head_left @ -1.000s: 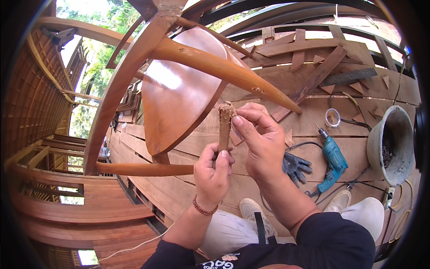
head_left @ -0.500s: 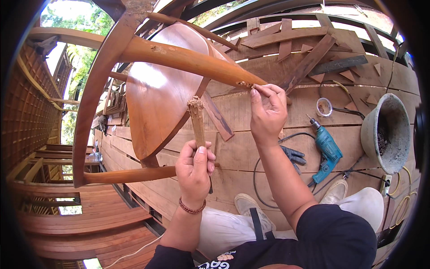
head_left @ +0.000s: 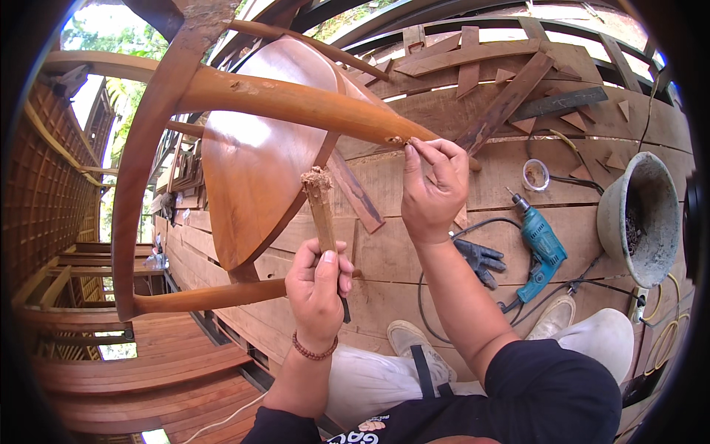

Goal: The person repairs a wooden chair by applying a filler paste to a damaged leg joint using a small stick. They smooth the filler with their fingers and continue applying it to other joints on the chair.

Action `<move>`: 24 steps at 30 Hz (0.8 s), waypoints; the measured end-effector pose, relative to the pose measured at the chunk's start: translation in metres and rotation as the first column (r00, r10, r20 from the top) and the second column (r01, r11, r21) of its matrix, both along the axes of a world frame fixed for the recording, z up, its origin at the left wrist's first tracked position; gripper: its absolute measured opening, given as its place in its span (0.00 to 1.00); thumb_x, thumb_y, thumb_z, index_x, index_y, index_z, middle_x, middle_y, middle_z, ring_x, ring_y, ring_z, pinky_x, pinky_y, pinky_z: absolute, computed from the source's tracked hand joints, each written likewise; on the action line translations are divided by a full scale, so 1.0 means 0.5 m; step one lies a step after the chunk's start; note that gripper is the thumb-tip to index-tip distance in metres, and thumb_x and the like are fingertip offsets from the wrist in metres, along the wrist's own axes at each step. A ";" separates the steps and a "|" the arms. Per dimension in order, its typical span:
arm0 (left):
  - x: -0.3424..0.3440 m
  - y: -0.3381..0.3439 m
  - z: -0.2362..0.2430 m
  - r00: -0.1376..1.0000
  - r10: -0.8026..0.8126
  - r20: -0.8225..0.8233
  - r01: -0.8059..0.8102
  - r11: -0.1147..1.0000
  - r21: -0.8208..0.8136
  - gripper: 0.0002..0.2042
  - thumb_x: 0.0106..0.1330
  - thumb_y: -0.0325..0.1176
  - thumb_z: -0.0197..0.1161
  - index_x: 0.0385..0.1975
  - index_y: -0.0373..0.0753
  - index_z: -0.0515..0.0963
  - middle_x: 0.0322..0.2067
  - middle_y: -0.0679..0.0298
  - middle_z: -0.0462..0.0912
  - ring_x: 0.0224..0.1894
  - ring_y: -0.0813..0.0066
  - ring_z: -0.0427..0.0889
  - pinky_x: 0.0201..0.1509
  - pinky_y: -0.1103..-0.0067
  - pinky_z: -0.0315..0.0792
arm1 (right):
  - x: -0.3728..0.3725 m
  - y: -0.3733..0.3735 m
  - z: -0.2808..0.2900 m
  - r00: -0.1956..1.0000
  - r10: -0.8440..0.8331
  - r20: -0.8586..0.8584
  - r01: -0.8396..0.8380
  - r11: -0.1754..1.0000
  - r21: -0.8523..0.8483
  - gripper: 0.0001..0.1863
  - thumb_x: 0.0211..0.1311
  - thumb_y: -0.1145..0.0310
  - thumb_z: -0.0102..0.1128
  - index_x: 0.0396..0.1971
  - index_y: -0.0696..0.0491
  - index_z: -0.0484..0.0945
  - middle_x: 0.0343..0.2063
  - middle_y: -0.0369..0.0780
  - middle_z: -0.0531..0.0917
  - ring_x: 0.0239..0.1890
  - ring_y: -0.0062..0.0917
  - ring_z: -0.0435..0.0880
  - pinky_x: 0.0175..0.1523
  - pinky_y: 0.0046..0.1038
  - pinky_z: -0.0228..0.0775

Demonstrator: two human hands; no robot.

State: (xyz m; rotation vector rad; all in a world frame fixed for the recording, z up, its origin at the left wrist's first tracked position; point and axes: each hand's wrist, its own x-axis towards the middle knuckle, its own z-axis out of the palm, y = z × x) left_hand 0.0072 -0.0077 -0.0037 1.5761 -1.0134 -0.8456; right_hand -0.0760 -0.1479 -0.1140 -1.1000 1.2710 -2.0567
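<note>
A wooden chair (head_left: 251, 185) lies tipped over in front of me, its glossy seat and legs turned toward me. My left hand (head_left: 318, 285) is closed around a flat wooden stick (head_left: 323, 218), held upright. A crumbly lump of brown paste (head_left: 316, 177) sits on the stick's top end. At the chair leg (head_left: 296, 103), the fingertips of my right hand (head_left: 436, 192) are pinched together against the wood, beside a rough pitted patch (head_left: 397, 140). Whatever lies between those fingertips is too small to make out.
Right of my arm lie a teal power drill (head_left: 542, 240) with its cord and a dark glove (head_left: 481, 259). Beyond them are a small plastic cup (head_left: 535, 175) of brown stuff and a grey bucket (head_left: 654, 222). Wood offcuts (head_left: 503, 103) are strewn across the far planks.
The chair has shifted slightly left. My right hand has moved a little left with its leg, still pinching at the pitted patch. The stick in my left hand has shifted slightly left and down.
</note>
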 end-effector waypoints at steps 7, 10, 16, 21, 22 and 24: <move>0.002 0.003 0.002 1.000 -0.007 -0.004 0.007 1.000 -0.004 0.08 0.74 0.30 0.48 0.42 0.34 0.74 0.27 0.65 0.75 0.21 0.84 0.69 0.23 0.87 0.64 | 0.004 -0.004 0.010 1.000 -0.023 0.007 0.023 1.000 0.010 0.07 0.56 0.77 0.69 0.35 0.58 0.83 0.34 0.40 0.79 0.39 0.28 0.79 0.48 0.27 0.69; 0.001 0.004 0.002 1.000 -0.002 -0.021 0.002 1.000 -0.007 0.08 0.74 0.29 0.48 0.42 0.33 0.74 0.27 0.65 0.74 0.21 0.83 0.69 0.23 0.87 0.64 | -0.001 -0.002 0.014 0.992 -0.066 -0.108 0.068 0.998 0.014 0.07 0.56 0.77 0.69 0.35 0.58 0.84 0.34 0.40 0.79 0.39 0.30 0.78 0.50 0.30 0.69; 0.007 0.008 0.000 1.000 0.002 -0.021 -0.002 1.000 -0.006 0.08 0.74 0.29 0.48 0.42 0.33 0.74 0.27 0.64 0.75 0.21 0.83 0.68 0.23 0.87 0.65 | 0.022 0.033 0.004 0.965 -0.070 -0.254 0.067 0.998 -0.017 0.19 0.51 0.76 0.64 0.46 0.57 0.82 0.45 0.43 0.78 0.53 0.39 0.72 0.61 0.41 0.58; 0.009 0.010 0.002 1.000 0.004 -0.019 -0.004 1.000 0.003 0.08 0.74 0.29 0.48 0.42 0.33 0.74 0.27 0.64 0.75 0.21 0.83 0.69 0.23 0.87 0.64 | 0.044 0.044 0.004 0.947 -0.081 -0.312 0.088 0.996 0.006 0.28 0.47 0.76 0.59 0.53 0.59 0.79 0.59 0.49 0.72 0.65 0.48 0.61 0.69 0.47 0.49; 0.011 0.011 0.000 1.000 0.001 -0.031 -0.001 1.000 0.001 0.08 0.74 0.29 0.49 0.42 0.33 0.74 0.27 0.65 0.76 0.21 0.85 0.69 0.24 0.87 0.65 | 0.043 0.043 0.004 0.941 -0.082 -0.328 0.091 0.996 0.010 0.28 0.46 0.76 0.59 0.53 0.59 0.80 0.60 0.49 0.72 0.66 0.48 0.61 0.69 0.47 0.48; 0.014 0.011 -0.005 0.998 -0.007 -0.055 0.007 1.000 -0.003 0.08 0.74 0.29 0.50 0.43 0.33 0.74 0.28 0.66 0.78 0.23 0.87 0.70 0.26 0.88 0.66 | 0.039 0.042 -0.002 0.929 -0.085 -0.361 0.092 0.996 0.004 0.28 0.44 0.76 0.59 0.52 0.58 0.81 0.61 0.49 0.72 0.67 0.48 0.60 0.70 0.48 0.47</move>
